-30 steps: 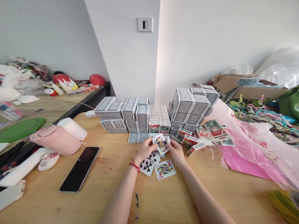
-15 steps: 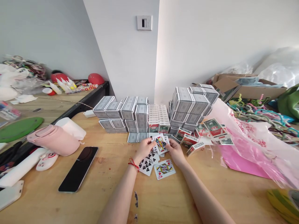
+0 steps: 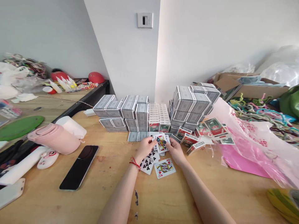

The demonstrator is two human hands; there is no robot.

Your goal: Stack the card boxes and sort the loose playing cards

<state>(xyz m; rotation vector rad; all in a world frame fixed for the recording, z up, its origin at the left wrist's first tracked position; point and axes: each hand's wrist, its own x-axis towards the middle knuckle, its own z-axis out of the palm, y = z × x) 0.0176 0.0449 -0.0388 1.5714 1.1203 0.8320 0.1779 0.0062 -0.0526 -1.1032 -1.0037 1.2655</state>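
Between my two hands I hold a few playing cards (image 3: pixel 160 144), faces toward me, a picture card in front. My left hand (image 3: pixel 146 148), with a red string on its wrist, pinches their left side. The fingers of my right hand (image 3: pixel 174 150) close on their right side. Below them on the table lie a queen of hearts (image 3: pixel 164 168) and, to its left, overlapping club cards (image 3: pixel 147 163). Just behind my hands, grey-backed cards (image 3: pixel 137 136) lie face down. Red and green card boxes (image 3: pixel 188 140) rest to the right of my right hand.
Tall stacks of grey-backed decks (image 3: pixel 191 104) stand at the back, with more decks (image 3: pixel 112 109) to the left and upright card boxes (image 3: pixel 159 115) between. A black phone (image 3: pixel 79 168) and a pink pouch (image 3: pixel 56 138) lie left. Pink plastic bags (image 3: pixel 247 140) spread right.
My fingers have shifted slightly on the held cards, with my thumbs further over the front card. The whole view has tilted a little; the cards on the table stay put.
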